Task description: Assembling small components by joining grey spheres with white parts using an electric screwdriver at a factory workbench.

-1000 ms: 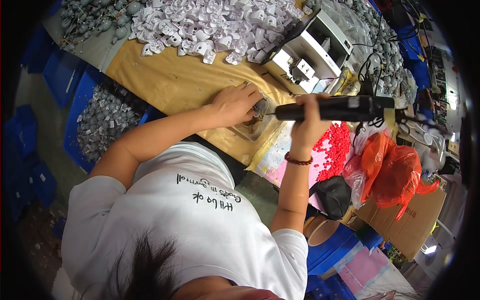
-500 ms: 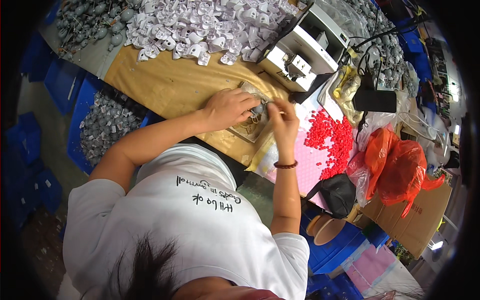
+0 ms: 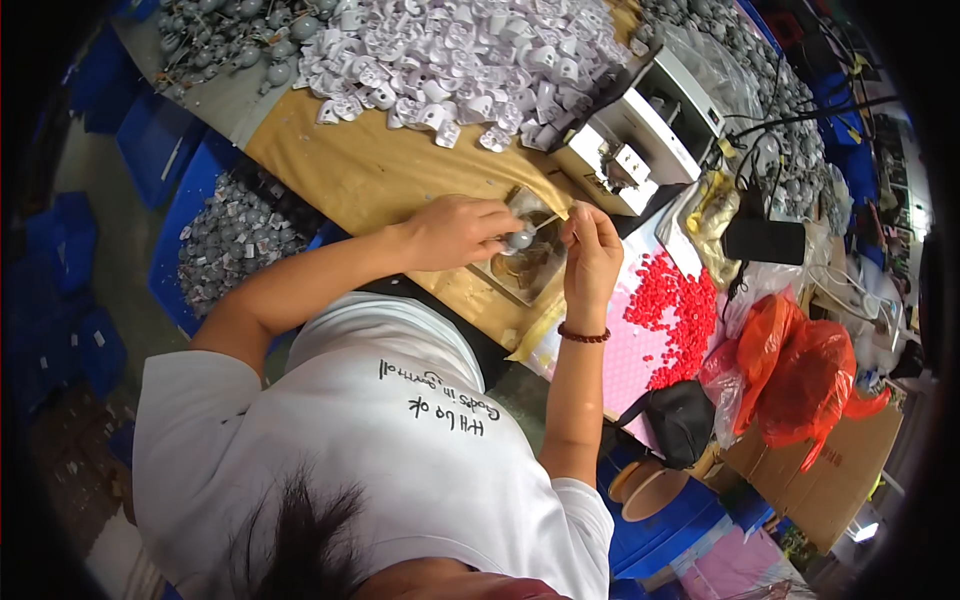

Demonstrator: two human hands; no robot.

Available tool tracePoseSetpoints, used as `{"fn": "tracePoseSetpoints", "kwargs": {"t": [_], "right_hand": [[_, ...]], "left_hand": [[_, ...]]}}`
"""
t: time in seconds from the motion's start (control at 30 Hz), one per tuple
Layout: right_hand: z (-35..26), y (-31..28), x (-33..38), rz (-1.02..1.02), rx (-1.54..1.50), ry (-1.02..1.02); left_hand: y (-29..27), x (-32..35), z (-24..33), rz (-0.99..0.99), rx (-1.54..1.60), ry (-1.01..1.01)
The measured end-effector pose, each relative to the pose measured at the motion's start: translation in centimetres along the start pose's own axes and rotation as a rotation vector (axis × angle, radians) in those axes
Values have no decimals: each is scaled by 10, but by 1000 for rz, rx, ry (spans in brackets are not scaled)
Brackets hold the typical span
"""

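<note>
My left hand (image 3: 462, 232) grips a small round grey part (image 3: 519, 240) between thumb and fingers. From that part a thin pale wire (image 3: 546, 222) runs to my right hand (image 3: 594, 246), whose thumb and forefinger are pinched on its far end. Both hands are over a shallow square tray (image 3: 533, 292) on the tan table cover, with some yellowish-brown thin material in it. What exactly lies inside is too small to make out.
White plastic housings (image 3: 440, 70) are heaped at the back, beside grey round parts (image 3: 240, 35). A white box-shaped device (image 3: 650, 120), red small pieces (image 3: 675, 310), a black phone (image 3: 765, 241) and red plastic bags (image 3: 800, 380) are at right. A blue bin (image 3: 170, 270) stands left.
My right hand has drawn away from my left, and the wire now shows stretched between them. The whole view has shifted slightly.
</note>
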State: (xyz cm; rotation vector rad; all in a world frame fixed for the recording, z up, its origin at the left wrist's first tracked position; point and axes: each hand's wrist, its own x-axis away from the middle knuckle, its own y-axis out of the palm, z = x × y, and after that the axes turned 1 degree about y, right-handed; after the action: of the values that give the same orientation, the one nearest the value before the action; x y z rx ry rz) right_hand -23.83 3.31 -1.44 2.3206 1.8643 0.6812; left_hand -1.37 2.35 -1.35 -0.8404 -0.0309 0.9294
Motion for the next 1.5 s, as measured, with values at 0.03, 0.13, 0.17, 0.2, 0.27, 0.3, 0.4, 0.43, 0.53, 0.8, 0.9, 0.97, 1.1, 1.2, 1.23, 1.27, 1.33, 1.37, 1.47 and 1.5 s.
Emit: {"fn": "tracePoseSetpoints", "kwargs": {"t": [0.03, 0.13, 0.17, 0.2, 0.27, 0.3, 0.4, 0.43, 0.53, 0.8, 0.9, 0.97, 1.1, 1.2, 1.23, 1.27, 1.33, 1.37, 1.47, 1.5], "right_hand": [[0, -3, 0, -45, -7, 18], [5, -15, 0, -78, 42, 40], [6, -16, 1, -66, 38, 67], [8, -18, 2, -59, 36, 76], [12, -21, 4, -48, 18, 103], [11, -21, 6, -53, 26, 111], [10, -23, 12, -61, 46, 115], [11, -22, 15, -63, 48, 107], [13, -24, 27, -67, 176, 78], [10, -88, 79, 31, 703, -140], [-8, -141, 90, 252, 1030, -309], [-20, -166, 95, 346, 1238, -365], [-21, -174, 94, 336, 1466, -361], [-7, -179, 86, 346, 1556, -361], [-4, -180, 86, 352, 1587, -374], [-1, -177, 85, 356, 1602, -377], [1, -173, 82, 363, 1635, -390], [2, -172, 81, 363, 1656, -392], [5, -167, 80, 359, 1728, -412], [5, -165, 80, 347, 1731, -420]], "left_hand": [[-20, 9, 3, -14, -17, 4], [-77, 52, -4, -167, -103, -137], [-98, 68, -6, -243, -151, -221], [-119, 81, -5, -292, -196, -293], [-153, 119, -21, -461, -379, -497], [-164, 127, -26, -513, -467, -582], [-174, 119, -44, -306, -708, -476], [-171, 109, -48, -231, -678, -434], [-137, 50, -54, -40, -577, -241], [-67, -19, -95, -146, -698, 109], [-65, -18, -84, -170, -627, 178], [-60, -7, -65, -212, -532, 158], [-50, 19, -47, -333, -393, 45], [-53, 17, -49, -354, -411, 55], [-56, 13, -47, -370, -424, 45], [-58, 10, -46, -385, -441, 28], [-49, 1, -33, -221, -333, 101], [-43, -5, -25, -138, -279, 134], [-14, -16, -10, -183, -69, 179], [-5, -19, -3, -207, -58, 156]]}}
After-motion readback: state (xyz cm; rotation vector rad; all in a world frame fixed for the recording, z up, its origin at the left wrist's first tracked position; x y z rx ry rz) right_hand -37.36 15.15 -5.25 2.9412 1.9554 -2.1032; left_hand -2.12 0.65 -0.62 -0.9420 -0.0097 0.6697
